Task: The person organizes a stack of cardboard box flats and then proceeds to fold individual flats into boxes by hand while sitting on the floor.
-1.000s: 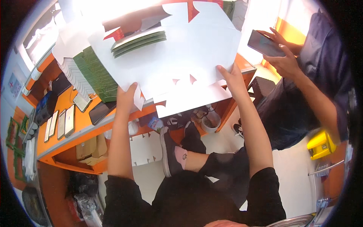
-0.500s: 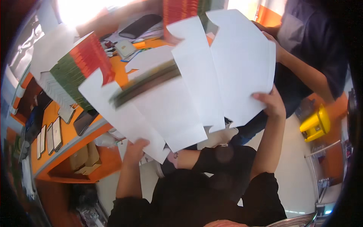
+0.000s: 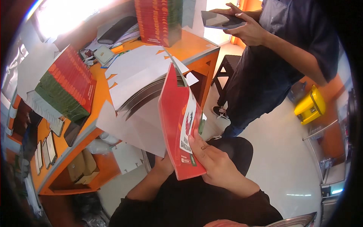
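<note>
A flat die-cut carton (image 3: 172,125), red on its printed side, stands tilted on edge in front of my lap. My right hand (image 3: 217,160) is closed on its right edge, fingers lying against the printed face. Low behind the red panel is my left hand (image 3: 162,166), gripping at the lower edge; its fingertips are mostly hidden. White die-cut sheets (image 3: 136,70) with curved, dark-edged flaps spread from the orange table (image 3: 196,43) towards the carton. A pale sheet (image 3: 141,130) hangs past the table edge, its lower end next to my left hand.
Red and green carton stacks (image 3: 68,83) stand at the table's left, another stack (image 3: 157,22) at the back. Several phones (image 3: 49,147) lie at the left edge. On the right, a person (image 3: 272,60) holds a tablet (image 3: 223,19). A yellow bin (image 3: 310,106) stands far right.
The fanned white sheets between my hands are no longer spread; a red printed face now shows. My right hand has come down and inward. The other person's hands now hold a tablet in view.
</note>
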Available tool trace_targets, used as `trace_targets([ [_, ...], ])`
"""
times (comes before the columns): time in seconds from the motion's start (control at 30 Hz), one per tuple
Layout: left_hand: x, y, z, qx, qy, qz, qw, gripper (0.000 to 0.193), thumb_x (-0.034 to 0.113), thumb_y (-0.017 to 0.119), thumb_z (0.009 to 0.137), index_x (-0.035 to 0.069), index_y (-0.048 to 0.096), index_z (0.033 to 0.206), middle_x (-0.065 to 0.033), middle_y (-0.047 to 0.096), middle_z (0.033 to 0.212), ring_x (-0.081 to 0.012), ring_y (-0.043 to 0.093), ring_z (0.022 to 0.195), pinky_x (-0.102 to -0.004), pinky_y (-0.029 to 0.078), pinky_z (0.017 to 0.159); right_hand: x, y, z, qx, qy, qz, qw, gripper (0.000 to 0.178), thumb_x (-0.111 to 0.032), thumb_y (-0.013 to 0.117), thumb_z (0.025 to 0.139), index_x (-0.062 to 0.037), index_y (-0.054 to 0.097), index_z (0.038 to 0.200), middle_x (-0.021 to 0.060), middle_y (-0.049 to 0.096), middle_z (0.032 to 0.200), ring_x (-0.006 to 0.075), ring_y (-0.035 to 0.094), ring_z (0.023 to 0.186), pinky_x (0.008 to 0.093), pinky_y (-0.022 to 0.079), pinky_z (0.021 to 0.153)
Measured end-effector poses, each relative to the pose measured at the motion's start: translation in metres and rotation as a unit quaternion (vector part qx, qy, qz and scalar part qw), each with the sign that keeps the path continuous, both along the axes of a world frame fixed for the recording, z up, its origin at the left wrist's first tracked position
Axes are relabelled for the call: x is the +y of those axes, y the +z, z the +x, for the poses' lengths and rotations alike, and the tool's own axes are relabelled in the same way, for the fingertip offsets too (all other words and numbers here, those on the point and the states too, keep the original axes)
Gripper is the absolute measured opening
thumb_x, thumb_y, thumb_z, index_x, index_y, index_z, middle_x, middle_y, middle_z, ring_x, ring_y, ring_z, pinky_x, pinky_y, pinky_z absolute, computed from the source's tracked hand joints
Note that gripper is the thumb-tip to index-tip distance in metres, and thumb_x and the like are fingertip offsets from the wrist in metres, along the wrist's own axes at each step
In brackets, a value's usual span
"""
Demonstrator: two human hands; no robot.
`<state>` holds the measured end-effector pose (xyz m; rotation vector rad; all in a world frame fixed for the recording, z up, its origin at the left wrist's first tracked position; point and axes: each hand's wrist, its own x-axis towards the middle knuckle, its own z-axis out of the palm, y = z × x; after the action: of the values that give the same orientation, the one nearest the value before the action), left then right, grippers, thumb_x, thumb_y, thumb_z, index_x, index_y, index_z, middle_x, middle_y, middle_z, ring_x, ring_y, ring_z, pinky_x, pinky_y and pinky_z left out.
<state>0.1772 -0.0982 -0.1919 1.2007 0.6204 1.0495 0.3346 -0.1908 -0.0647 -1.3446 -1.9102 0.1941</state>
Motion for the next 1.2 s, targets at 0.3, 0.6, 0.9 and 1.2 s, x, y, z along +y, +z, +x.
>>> trace_targets([
  [0.3, 0.043, -0.020, -0.072, 0.269, 0.270, 0.463, 0.800, 0.038, 0.005, 0.060, 0.068, -0.002, 0.053, 0.105, -0.0155, 0.058, 0.087, -0.0279, 0.059, 0.081, -0.0405, 0.049, 0.077, -0.013, 0.000, 0.086, 0.446, -0.069, -0.097, 0.887, 0.047, -0.006, 0.065, 0.073, 0.0026, 0.049, 0.116, 0.0102, 0.055, 0.108, 0.0219, 0.053, 0.100, 0.0338, 0.041, 0.087],
  [0.6, 0.032, 0.055, -0.050, 0.055, -0.013, -0.171, 0.984, 0.035, 0.008, 0.049, 0.063, -0.007, 0.056, 0.094, -0.0133, 0.060, 0.083, -0.0221, 0.059, 0.073, -0.0306, 0.047, 0.067, 0.040, -0.051, 0.099, 0.866, 0.002, 0.086, 0.493, 0.043, -0.031, 0.049, 0.089, -0.0048, 0.044, 0.124, 0.0131, 0.048, 0.122, 0.0233, 0.055, 0.100, 0.0352, 0.046, 0.084],
  [0.9, 0.016, -0.001, -0.007, 0.062, -0.144, -0.262, 0.952, 0.024, 0.007, 0.050, 0.065, -0.005, 0.059, 0.084, -0.0116, 0.060, 0.076, -0.0198, 0.058, 0.064, -0.0296, 0.046, 0.058, 0.085, -0.052, 0.120, 0.728, -0.114, 0.066, 0.673, 0.040, -0.029, 0.044, 0.092, -0.0039, 0.040, 0.123, 0.0123, 0.048, 0.115, 0.0206, 0.052, 0.101, 0.0326, 0.043, 0.084],
  [1.2, -0.013, 0.013, 0.018, 0.138, -0.226, -0.202, 0.943, 0.029, 0.006, 0.044, 0.074, -0.002, 0.055, 0.100, -0.0035, 0.055, 0.083, -0.0125, 0.052, 0.074, -0.0269, 0.042, 0.068, 0.067, -0.062, 0.080, 0.554, -0.185, 0.037, 0.811, 0.038, -0.028, 0.039, 0.094, -0.0031, 0.036, 0.122, 0.0115, 0.048, 0.108, 0.0179, 0.048, 0.103, 0.0300, 0.041, 0.084],
])
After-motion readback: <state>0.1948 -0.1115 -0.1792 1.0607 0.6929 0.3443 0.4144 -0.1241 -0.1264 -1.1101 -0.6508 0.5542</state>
